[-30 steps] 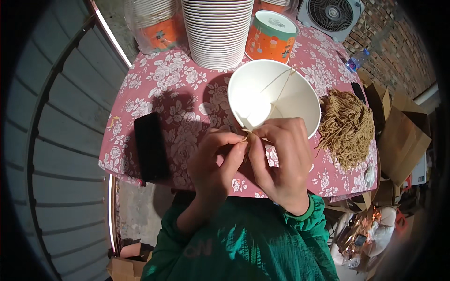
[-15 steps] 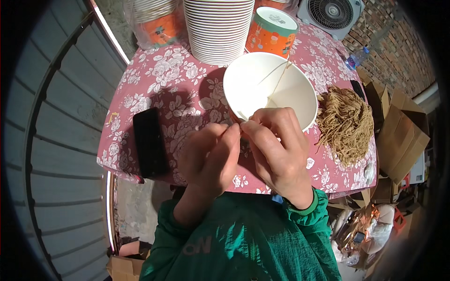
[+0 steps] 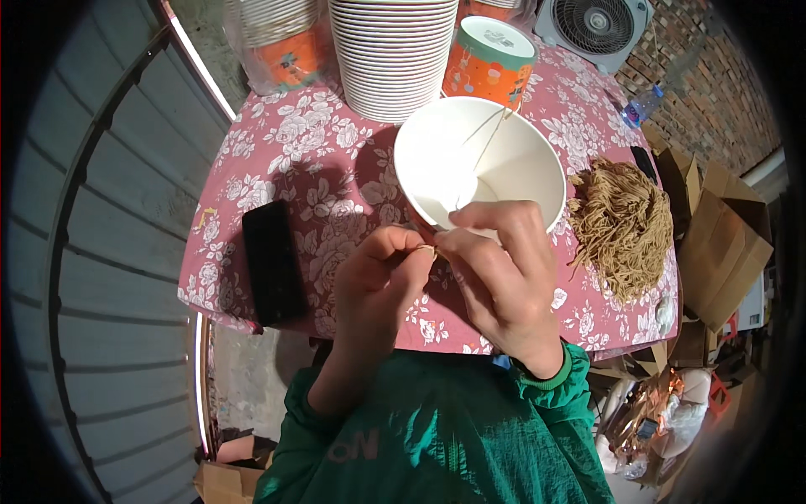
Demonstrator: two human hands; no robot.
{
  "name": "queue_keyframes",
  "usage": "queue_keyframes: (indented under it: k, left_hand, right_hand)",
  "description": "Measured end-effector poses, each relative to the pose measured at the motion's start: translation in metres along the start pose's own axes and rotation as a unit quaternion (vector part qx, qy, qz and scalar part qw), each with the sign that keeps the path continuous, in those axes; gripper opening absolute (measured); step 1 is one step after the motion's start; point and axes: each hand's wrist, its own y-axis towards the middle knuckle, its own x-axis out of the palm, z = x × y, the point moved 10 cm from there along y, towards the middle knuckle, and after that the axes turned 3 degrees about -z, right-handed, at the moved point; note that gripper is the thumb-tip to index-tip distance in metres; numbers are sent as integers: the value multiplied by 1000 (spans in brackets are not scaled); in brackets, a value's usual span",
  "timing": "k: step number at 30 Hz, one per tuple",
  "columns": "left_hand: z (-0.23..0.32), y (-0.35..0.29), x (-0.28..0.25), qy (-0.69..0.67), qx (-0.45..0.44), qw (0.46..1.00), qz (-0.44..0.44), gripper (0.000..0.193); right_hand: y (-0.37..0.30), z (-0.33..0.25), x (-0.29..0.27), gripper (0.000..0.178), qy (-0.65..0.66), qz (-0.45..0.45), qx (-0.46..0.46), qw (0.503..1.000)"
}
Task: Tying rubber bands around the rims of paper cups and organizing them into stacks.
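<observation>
A paper bucket (image 3: pixel 527 172), white inside, lies tilted with its mouth toward me. From its far rim a thin tan string (image 3: pixel 489 144) runs across the inside toward my hands. In front of the near rim, the thumb and forefinger of my left hand (image 3: pixel 372 286) pinch a short loop or end of the string. My right hand (image 3: pixel 512 286) meets it there, its fingertips closed at the same string and partly hiding the rim. Right of the bucket sits a heap of tan strings (image 3: pixel 623 231).
A tall stack of white-rimmed paper buckets (image 3: pixel 395 67) stands behind, beside an upside-down orange bucket (image 3: pixel 487 71) and a bagged stack (image 3: pixel 281 50). A black phone (image 3: pixel 275 262) lies left on the flowered tablecloth (image 3: pixel 252 134). Cardboard boxes (image 3: pixel 726 239) and a fan (image 3: pixel 594 25) are beyond the table's right side.
My hands have come slightly lower, and a small loop of string now shows at my left fingertips. My right forefinger has lifted a little, and the string inside the bucket has shifted.
</observation>
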Motion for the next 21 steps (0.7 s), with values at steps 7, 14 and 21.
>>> queue_keyframes:
  k: [7, 14, 21]
  left_hand:
    - [-17, -2, 16, -195, -70, 978, -27, 11]
    - [-12, -7, 23, -113, -16, 993, -6, 10]
    - [-7, -5, 24, -77, 97, 990, -72, 6]
  right_hand:
    - [-26, 0, -32, 27, -3, 111, 98, 989]
    - [-30, -6, -21, 24, -5, 107, 85, 991]
    - [-42, 3, -17, 20, 87, 107, 180, 974]
